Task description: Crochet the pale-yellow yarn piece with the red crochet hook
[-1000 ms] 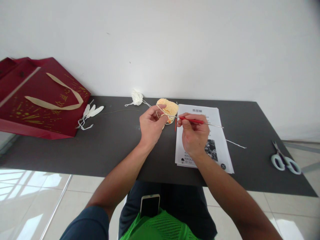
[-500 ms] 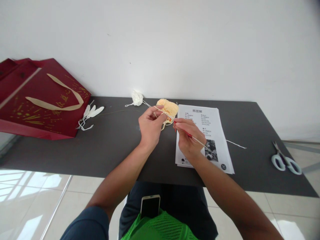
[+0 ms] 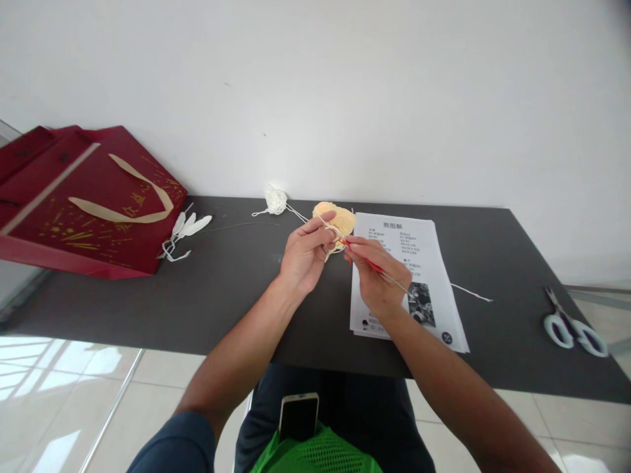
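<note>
In the head view, my left hand is closed with a strand of pale yarn running over its fingers. My right hand grips a crochet hook with a red handle and a metal end, its tip meeting the yarn near my left fingertips. Whatever small stitched work lies between the fingers is mostly hidden. Just behind my hands sits a pale yellow ball of yarn. A white ball of yarn rests farther left by the wall, with strands leading toward my left hand.
Printed sheets lie partly under my right hand. White-handled scissors are near the table's right end. At left, a dark red gift bag leans beside small white crocheted pieces. A phone rests at my lap.
The hook has moved in closer to my left fingertips, and my left hand has turned slightly with its fingers raised. The whole view has shifted a little.
</note>
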Action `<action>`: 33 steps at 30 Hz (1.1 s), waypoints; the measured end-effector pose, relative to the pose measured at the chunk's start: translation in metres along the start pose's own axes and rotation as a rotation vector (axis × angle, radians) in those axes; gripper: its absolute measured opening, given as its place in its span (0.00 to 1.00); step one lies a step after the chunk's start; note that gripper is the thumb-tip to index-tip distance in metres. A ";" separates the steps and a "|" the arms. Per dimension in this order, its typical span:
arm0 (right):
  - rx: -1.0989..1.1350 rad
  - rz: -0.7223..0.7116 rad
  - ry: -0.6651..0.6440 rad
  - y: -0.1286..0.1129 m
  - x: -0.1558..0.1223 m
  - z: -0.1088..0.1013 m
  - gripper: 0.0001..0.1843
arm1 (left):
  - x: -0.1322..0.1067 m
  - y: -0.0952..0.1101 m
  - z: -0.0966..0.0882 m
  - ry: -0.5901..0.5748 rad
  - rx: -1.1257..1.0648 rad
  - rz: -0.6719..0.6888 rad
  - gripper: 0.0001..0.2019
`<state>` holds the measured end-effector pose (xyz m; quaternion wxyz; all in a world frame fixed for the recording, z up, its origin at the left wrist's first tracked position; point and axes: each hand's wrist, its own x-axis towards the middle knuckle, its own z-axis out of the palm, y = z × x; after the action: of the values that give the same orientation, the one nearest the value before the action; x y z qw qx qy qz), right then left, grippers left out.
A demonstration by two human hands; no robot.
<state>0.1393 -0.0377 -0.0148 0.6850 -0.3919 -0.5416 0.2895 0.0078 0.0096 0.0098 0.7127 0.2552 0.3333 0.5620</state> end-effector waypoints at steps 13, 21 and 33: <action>0.183 0.121 0.089 -0.002 0.017 -0.006 0.06 | -0.003 -0.002 0.004 0.051 0.242 0.143 0.20; -0.054 -0.048 0.042 -0.008 0.008 -0.006 0.05 | -0.001 -0.011 -0.001 0.186 0.621 0.519 0.18; 0.369 0.246 0.071 0.004 0.030 -0.014 0.11 | 0.000 -0.005 -0.005 0.059 0.545 0.394 0.17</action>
<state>0.1605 -0.0144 -0.0041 0.7232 -0.3331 -0.4031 0.4512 0.0071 0.0085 0.0022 0.4859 0.4795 0.4359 0.5865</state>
